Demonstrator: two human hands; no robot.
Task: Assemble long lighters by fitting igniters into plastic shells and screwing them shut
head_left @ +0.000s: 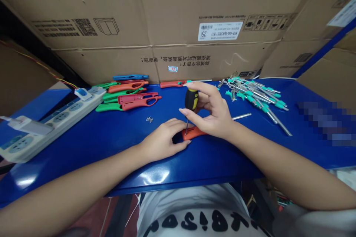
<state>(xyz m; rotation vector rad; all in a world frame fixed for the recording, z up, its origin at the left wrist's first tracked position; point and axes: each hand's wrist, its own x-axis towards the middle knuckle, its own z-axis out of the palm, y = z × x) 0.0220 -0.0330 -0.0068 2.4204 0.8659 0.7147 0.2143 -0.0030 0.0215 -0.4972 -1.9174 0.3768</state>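
Note:
My right hand point(215, 111) is closed round a short screwdriver point(191, 100) with a black and yellow handle. Its shaft points down, with the tip at the end of an orange long-reach lighter point(190, 133) lying on the table. My left hand point(167, 139) pinches that same end between thumb and fingers. Part of the lighter's body is hidden under my right hand; its metal tube point(241, 116) sticks out to the right. A small pile of screws point(149, 119) lies beyond my left hand.
Green, orange, red and blue lighter shells point(139, 101) are stacked at the back left. A red lighter point(174, 84) lies at the back. Metal tubes with green parts point(257, 96) heap up at the right. A power strip point(59, 118) runs along the left; a cardboard wall point(172, 14) closes the back.

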